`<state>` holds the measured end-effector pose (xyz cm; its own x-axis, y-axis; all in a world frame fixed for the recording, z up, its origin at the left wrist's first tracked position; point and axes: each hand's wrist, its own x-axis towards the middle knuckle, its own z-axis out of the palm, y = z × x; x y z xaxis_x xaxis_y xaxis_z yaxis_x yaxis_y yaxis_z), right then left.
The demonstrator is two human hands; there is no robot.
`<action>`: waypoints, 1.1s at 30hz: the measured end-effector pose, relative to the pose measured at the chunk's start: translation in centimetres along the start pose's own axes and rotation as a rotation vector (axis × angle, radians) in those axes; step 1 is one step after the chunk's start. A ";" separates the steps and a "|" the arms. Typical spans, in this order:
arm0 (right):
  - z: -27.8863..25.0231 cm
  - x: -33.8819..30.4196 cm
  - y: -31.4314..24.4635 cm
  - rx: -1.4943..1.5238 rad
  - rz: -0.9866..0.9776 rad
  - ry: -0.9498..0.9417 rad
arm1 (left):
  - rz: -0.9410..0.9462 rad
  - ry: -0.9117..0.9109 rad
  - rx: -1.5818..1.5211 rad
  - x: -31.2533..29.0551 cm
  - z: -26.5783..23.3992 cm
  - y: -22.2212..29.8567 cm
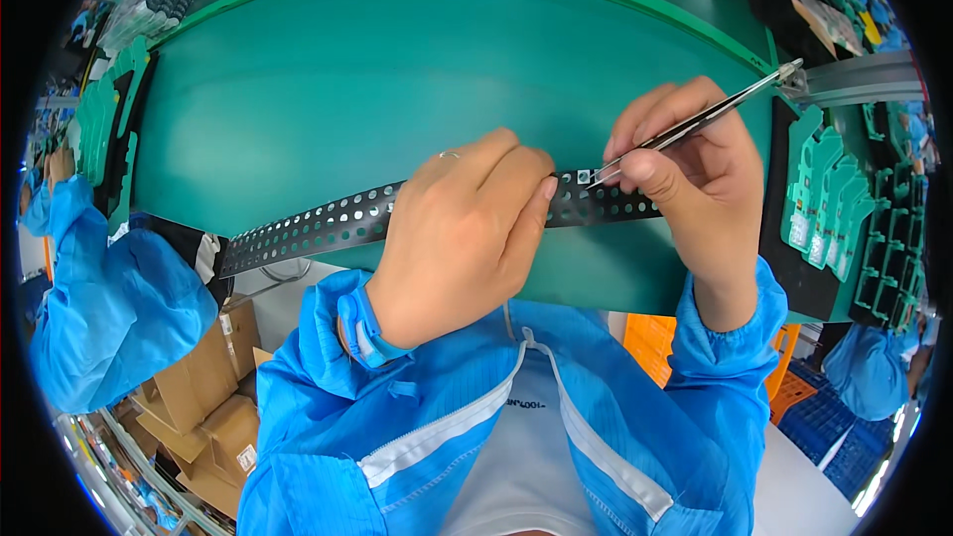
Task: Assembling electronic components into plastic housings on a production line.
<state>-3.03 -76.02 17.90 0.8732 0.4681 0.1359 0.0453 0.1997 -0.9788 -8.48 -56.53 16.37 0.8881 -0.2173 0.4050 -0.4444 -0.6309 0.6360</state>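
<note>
A long black strip with rows of round holes lies across the green work mat, its left end reaching past the near edge. Over its middle rests my left hand, fingers bent and closed on the strip, thumb along it. A wristband circles that wrist. My right hand pinches a pair of metal tweezers, which slant down to the left. Their tips meet the strip beside a small pale square piece. Whether the tips grip that piece I cannot tell.
Green plastic holders stand on a black surface at right, with similar green pieces at left. A person's blue sleeve is close by on the left. Cardboard boxes and an orange crate sit below the table.
</note>
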 end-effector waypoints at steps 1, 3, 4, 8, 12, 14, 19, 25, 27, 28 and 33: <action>0.1 0.0 0.3 -0.136 -0.066 -0.001 | -0.001 -0.001 0.001 0.1 -0.1 0.1; 0.3 0.0 0.5 -0.271 -0.130 -0.001 | 0.015 -0.017 -0.041 0.3 -0.3 0.3; 0.4 0.0 0.5 -0.286 -0.107 0.010 | 0.013 -0.017 -0.039 0.3 -0.4 0.3; 0.7 0.0 0.5 -0.266 -0.079 0.037 | -0.017 -0.019 -0.121 0.4 -0.6 0.4; 0.8 0.0 0.2 -0.268 -0.062 0.052 | -0.023 -0.021 -0.192 0.4 -0.8 0.4; 0.7 0.0 0.3 -0.303 -0.072 0.018 | -0.031 -0.028 -0.220 0.4 -0.9 0.4; 0.6 0.1 0.3 -0.266 -0.037 -0.011 | -0.055 -0.045 -0.273 0.4 -0.9 0.5; 0.7 0.0 0.2 -0.250 0.001 -0.007 | -0.058 -0.069 -0.295 0.4 -1.1 0.3; 0.7 0.0 0.2 -0.241 0.009 -0.007 | -0.067 -0.080 -0.313 0.4 -1.1 0.3; 0.7 -0.1 0.2 -0.219 0.027 -0.007 | -0.067 -0.080 -0.313 0.4 -1.1 0.3; 0.6 -0.3 1.0 -0.315 -0.089 0.001 | -0.131 -0.113 -0.355 0.3 -1.2 0.3</action>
<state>-3.58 -75.43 16.95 0.8594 0.4601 0.2228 0.2691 -0.0366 -0.9624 -8.51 -55.92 17.44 0.9386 -0.2452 0.2427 -0.3216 -0.3666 0.8730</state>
